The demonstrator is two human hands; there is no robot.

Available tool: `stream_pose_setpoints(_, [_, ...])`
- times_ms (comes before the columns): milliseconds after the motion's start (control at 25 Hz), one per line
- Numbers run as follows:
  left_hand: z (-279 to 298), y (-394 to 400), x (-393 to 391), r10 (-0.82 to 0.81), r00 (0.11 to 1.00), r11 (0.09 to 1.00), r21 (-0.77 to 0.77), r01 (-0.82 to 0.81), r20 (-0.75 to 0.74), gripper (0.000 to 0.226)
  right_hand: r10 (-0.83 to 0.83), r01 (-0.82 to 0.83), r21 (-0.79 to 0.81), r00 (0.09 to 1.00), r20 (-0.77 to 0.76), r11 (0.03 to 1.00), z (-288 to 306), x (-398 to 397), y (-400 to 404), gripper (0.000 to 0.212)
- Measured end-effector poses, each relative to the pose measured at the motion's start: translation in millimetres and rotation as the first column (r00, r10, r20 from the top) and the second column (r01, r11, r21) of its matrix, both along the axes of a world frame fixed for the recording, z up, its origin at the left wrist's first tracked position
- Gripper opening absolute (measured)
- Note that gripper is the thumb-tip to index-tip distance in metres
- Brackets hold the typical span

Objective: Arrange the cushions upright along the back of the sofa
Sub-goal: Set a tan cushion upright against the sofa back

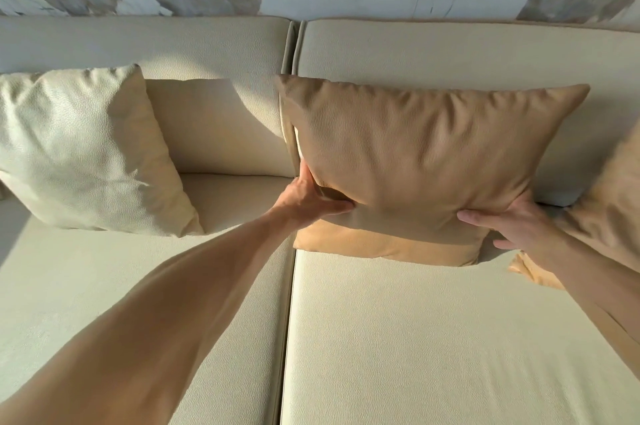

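Tan cushion (426, 161) stands leaning on the right backrest section, straight out at 12 o'clock from the person. Its long axis runs 9-to-3 along the sofa (398, 338) back; its bottom edge sits on the seat just right of the centre seam.

Left hand (311, 197) grips the lower-left corner, thumb pressed into the front face, fingers wrapped behind the side edge. Right hand (512, 222) holds the lower-right corner, fingers curled against the cushion's edge; how far they reach behind it cannot be told. Both hands are about equally near, one per corner, so the likely next move is a symmetric push toward 12 to seat it flush.

Count:
- Tan cushions: 2. The held one, plus a second tan cushion (609, 213) at 3 o'clock, cut by the frame edge, just beside the right hand.
- Cream cushion (83, 154): 1, at 10 o'clock, leaning tilted against the left backrest section, well apart from the hands.
- Hands: 2.
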State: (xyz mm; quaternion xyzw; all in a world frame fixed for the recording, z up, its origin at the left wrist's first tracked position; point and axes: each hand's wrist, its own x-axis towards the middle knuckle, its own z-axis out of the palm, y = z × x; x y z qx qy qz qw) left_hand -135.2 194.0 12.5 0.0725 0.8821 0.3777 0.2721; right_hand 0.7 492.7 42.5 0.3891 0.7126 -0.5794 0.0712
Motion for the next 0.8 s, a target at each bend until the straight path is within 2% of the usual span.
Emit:
stream_pose_setpoints(160, [-1.1,2.0,-2.2,0.019,1.000,1.000,0.015,-0.019,0.013,0.107,0.009,-0.010,-0.020,0.999,-0.038,1.000,-0.8,2.4,1.0,0.101])
stream_pose_setpoints(320, [6.4,8.2,-1.5,-0.014,0.995,0.996,-0.085,0.023,0.095,0.095,-0.001,0.000,-0.032,0.999,-0.043,0.999,-1.9,2.9,7.8,0.103])
stream_pose_setpoints(480, [8.5,17.8,1.6,-0.040,0.996,0.995,-0.092,0.047,0.076,0.094,0.005,-0.006,-0.027,0.998,-0.068,1.000,1.6,5.8,15.3,0.103])
stream_pose_setpoints(640, [4.2,19.8,-0.3,-0.016,0.999,0.995,-0.096,0.021,0.050,0.103,-0.006,0.004,-0.042,0.999,-0.051,0.999,-7.1,4.5,17.0,0.100])
stream_pose_setpoints(800, [3.5,19.5,-1.3,0.006,0.997,0.993,-0.121,0.004,0.080,0.117,0.022,-0.020,0.106,1.000,-0.014,0.994,-16.3,3.4,19.8,0.104])
